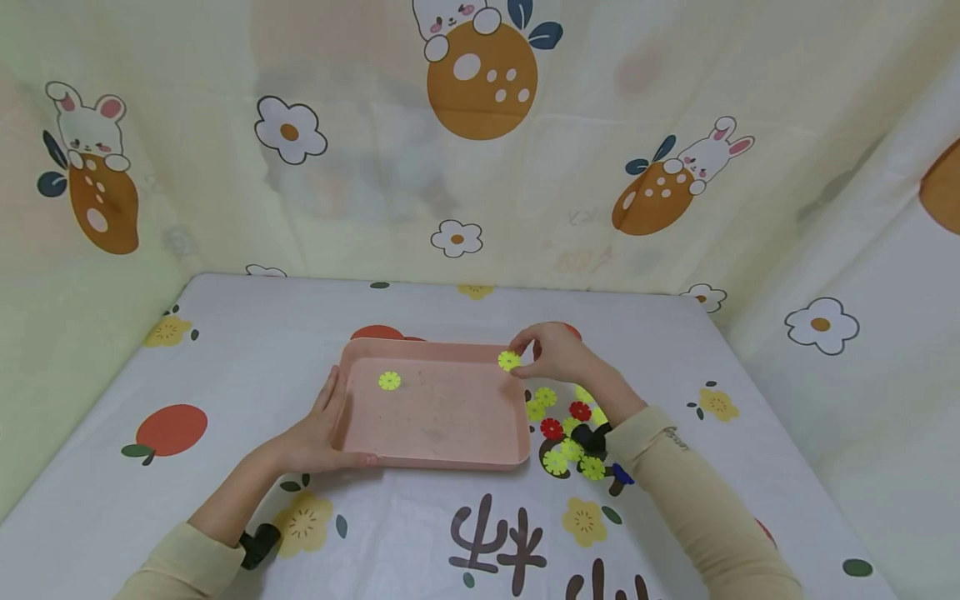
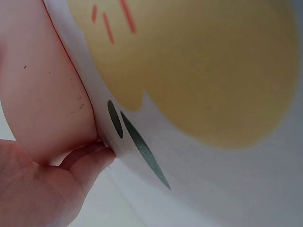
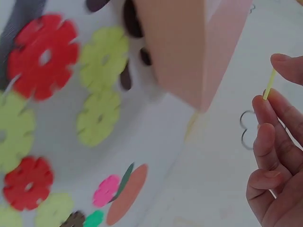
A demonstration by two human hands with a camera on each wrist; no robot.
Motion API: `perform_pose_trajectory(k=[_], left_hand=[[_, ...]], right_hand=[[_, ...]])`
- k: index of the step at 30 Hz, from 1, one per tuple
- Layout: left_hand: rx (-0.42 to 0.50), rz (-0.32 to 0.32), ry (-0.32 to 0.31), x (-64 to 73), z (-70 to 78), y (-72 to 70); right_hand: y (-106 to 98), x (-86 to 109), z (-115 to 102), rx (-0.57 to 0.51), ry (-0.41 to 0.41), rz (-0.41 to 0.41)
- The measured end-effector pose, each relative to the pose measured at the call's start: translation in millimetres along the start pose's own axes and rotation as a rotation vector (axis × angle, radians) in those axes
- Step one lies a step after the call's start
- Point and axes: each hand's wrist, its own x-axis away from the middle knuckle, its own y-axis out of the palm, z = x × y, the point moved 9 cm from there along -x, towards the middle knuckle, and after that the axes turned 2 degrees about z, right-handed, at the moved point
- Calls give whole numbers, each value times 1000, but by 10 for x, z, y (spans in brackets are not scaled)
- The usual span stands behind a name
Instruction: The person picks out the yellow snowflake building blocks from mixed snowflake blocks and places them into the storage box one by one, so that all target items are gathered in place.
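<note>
A pink rectangular tray [image 1: 442, 461] lies on the table, with one yellow notched disc [image 1: 389, 381] inside near its far left. My left hand [image 1: 311, 440] rests against the tray's near left corner, fingers along the left side and thumb along the front edge. Above the far right corner of the tray, my right hand [image 1: 558, 354] pinches another yellow notched disc [image 1: 509, 361] between thumb and fingertips. The right wrist view shows that disc [image 3: 269, 86] edge-on. Beside the tray, partly under the right forearm, lie several yellow discs [image 1: 555, 462] and red discs [image 1: 551, 428].
A pink disc [image 3: 106, 190], a green disc [image 3: 93, 218] and a blue disc [image 1: 622, 474] lie among the loose ones. A printed cloth [image 1: 405, 533] covers the table. Patterned curtains [image 1: 360, 192] hang behind it and along both sides.
</note>
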Motion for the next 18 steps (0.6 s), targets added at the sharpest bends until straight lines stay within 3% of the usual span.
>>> perform_pose_trajectory(k=[8, 15, 18], left_hand=[[5, -4, 5, 3, 13, 0], [7, -3, -2, 7, 24, -15], [10, -4, -5, 4, 23, -18]], right_hand=[[113, -128, -211, -77, 60, -53], [226, -298, -472, -69, -17, -56], [300, -359, -517, -93, -8, -72]])
